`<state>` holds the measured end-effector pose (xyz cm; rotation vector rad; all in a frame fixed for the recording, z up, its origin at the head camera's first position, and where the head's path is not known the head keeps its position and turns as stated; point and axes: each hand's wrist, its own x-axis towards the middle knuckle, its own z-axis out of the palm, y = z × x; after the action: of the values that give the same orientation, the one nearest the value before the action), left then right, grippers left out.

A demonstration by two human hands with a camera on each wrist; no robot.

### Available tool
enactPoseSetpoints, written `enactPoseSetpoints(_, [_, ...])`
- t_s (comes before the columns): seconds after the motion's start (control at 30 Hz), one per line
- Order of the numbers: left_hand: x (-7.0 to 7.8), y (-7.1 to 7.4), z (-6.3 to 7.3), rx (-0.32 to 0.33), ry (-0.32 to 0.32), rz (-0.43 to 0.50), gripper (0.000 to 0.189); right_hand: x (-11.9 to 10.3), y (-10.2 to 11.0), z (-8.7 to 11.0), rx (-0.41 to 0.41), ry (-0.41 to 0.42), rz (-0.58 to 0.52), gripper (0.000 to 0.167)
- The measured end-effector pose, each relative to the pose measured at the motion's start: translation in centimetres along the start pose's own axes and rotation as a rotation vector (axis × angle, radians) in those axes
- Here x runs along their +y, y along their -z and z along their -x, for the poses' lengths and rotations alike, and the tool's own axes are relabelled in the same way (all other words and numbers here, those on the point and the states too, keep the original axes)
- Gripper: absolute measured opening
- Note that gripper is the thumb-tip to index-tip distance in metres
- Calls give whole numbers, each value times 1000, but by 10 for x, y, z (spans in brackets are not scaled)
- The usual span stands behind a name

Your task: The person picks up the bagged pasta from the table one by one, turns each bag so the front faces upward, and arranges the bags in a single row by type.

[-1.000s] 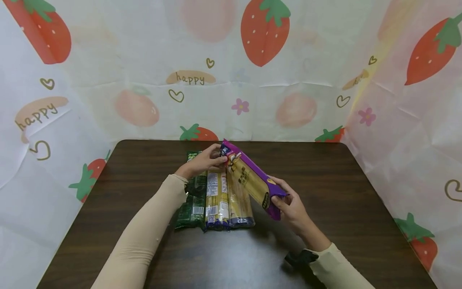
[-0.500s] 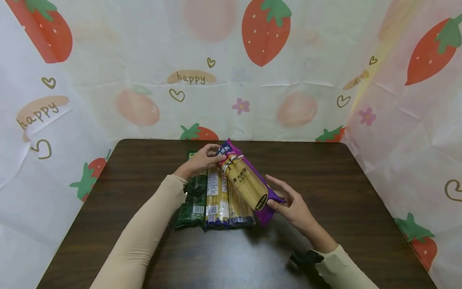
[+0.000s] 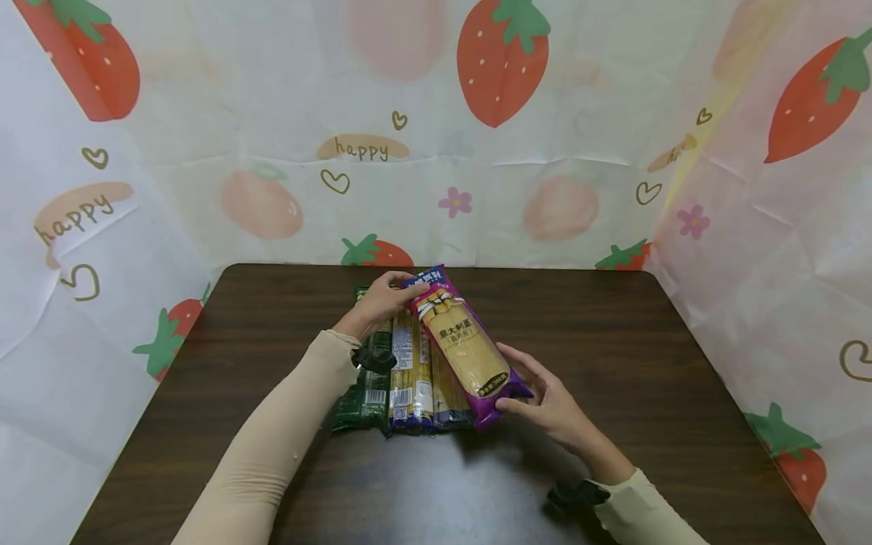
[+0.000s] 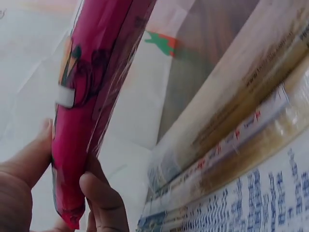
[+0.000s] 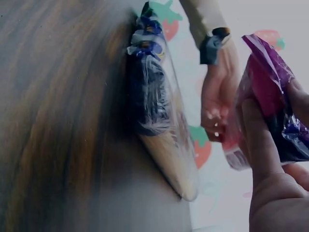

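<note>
A purple pack of spaghetti [image 3: 466, 344] is held tilted above the table, its clear window and printed front facing up. My left hand [image 3: 378, 304] pinches its upper end, thumb on one face and fingers on the other, as the left wrist view shows on the magenta side of the pack [image 4: 94, 92]. At the lower end, my right hand [image 3: 553, 405] grips the purple corner between thumb and fingers. Beneath lie a green pack [image 3: 364, 405], a yellow pasta pack with a white label [image 3: 411, 378] and another pasta pack [image 3: 450, 401], side by side; the purple pack partly covers the last.
The dark wooden table [image 3: 586, 318] extends around the packs. A strawberry-print cloth [image 3: 409, 91] hangs behind it and along both sides. Each wrist carries a black strap, such as the right one's band [image 3: 577, 493].
The purple pack has turned its front upward and its lower end has swung left and down, over the rightmost pack. My right hand moved down with it; the left stayed near the top end.
</note>
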<state>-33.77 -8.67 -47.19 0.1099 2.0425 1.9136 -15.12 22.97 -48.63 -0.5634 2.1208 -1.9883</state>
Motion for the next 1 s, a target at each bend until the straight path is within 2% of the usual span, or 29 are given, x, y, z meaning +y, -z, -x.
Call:
enactPoseSetpoints(0.17, [5, -6, -2, -7, 16, 55, 74, 2, -3, -1, 13, 27, -33, 82])
enactPoseSetpoints(0.43, [15, -14, -3, -175, 57, 85, 82, 5, -2, -3, 76, 73, -1, 81])
enactPoseSetpoints(0.63, [16, -21, -9, -249, 33, 53, 81, 10, 1, -1, 111, 67, 14, 81])
enactPoseSetpoints(0.8, [15, -38, -15, -233, 16, 27, 80, 13, 4, 4, 142, 7, 115, 79])
enactPoseSetpoints(1.0, [7, -63, -21, -159, -51, -53, 78, 19, 11, 7, 155, -32, 186, 78])
